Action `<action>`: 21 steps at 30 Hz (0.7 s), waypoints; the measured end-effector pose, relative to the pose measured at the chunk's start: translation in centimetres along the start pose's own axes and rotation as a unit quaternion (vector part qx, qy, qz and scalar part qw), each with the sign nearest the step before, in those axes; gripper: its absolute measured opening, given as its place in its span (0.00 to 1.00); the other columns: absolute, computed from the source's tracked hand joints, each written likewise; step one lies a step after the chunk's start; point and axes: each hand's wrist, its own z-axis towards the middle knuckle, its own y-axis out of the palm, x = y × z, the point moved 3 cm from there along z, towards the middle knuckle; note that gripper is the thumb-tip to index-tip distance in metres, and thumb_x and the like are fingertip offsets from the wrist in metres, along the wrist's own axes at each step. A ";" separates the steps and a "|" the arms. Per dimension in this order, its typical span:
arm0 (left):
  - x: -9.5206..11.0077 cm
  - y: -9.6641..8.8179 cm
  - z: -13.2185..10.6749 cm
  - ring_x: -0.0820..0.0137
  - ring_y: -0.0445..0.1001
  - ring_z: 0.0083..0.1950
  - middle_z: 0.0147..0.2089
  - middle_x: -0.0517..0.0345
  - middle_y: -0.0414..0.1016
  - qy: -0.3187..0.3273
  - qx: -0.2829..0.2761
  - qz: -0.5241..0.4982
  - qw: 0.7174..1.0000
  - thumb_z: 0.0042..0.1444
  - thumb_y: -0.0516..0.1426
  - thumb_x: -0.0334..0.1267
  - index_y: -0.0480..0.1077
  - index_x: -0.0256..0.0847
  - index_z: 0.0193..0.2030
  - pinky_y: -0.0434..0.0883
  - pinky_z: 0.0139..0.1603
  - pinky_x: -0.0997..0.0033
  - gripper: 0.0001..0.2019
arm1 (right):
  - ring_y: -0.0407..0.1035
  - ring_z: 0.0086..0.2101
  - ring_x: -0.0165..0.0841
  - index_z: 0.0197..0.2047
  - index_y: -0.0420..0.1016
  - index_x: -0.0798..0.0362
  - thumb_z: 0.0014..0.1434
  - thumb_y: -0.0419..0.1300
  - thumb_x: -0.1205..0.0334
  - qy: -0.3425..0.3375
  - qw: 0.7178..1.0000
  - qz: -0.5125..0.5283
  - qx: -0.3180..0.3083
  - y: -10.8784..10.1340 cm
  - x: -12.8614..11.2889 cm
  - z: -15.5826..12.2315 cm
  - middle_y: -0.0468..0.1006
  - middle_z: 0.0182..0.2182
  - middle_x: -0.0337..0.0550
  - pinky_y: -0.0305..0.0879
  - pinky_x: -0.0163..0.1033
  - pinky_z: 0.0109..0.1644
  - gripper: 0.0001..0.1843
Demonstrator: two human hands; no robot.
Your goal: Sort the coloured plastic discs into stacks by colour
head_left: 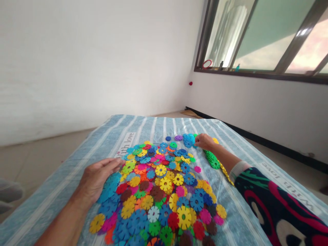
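Observation:
A big pile of plastic snowflake discs (166, 183), notched around the rim and of many colours, covers the middle of the bed. My left hand (101, 176) rests along the pile's left edge, fingers stretched forward and nearly together. Light blue discs (110, 186) lie beside its palm, partly hidden by it. Farther off, my right hand (205, 141) is closed, its fingertips at a cluster of blue discs (189, 140); what it pinches is hidden. Under the right wrist runs an overlapping row of green discs (212, 159), with a yellow row (225, 175) alongside.
A purple disc (178, 138) and a dark blue disc (168, 138) lie apart beyond the pile. Striped blue fabric (153, 128) covers the bed. White walls (97, 61) stand behind, with a window (266, 37) at upper right holding small items on its sill.

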 end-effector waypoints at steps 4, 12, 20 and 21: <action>-0.1 0.0 0.0 0.58 0.78 0.45 0.34 0.54 0.83 -0.001 0.003 -0.004 1.000 0.25 0.68 0.50 0.78 0.40 0.29 0.68 0.61 0.56 0.22 | 0.73 0.38 0.36 0.36 0.82 0.49 0.53 0.63 0.60 0.006 1.000 -0.013 0.000 0.4 -0.1 0.5 0.81 0.35 0.42 0.61 0.33 0.36 0.07; 0.0 -0.1 0.0 0.58 0.78 0.45 0.33 0.54 0.82 0.002 0.004 0.005 1.000 0.26 0.68 0.51 0.78 0.40 0.29 0.67 0.61 0.55 0.21 | 0.73 0.42 0.38 0.40 0.81 0.48 0.55 0.64 0.58 0.020 1.000 -0.016 0.011 0.9 0.4 0.9 0.81 0.39 0.44 0.63 0.35 0.40 0.09; 0.3 -0.1 -0.2 0.57 0.77 0.46 0.34 0.52 0.83 0.004 -0.002 0.018 1.000 0.25 0.68 0.52 0.78 0.40 0.29 0.67 0.61 0.55 0.23 | 0.73 0.41 0.38 0.42 0.80 0.50 0.56 0.61 0.61 0.035 0.998 0.015 0.050 0.3 1.0 0.2 0.81 0.39 0.45 0.62 0.35 0.39 0.11; 0.4 -0.1 -0.3 0.57 0.77 0.46 0.34 0.52 0.83 0.004 -0.001 0.020 1.000 0.25 0.68 0.52 0.78 0.40 0.29 0.67 0.61 0.55 0.23 | 0.73 0.41 0.38 0.41 0.80 0.50 0.56 0.60 0.62 0.040 0.997 0.021 0.059 0.0 1.1 -0.1 0.81 0.38 0.45 0.61 0.35 0.38 0.11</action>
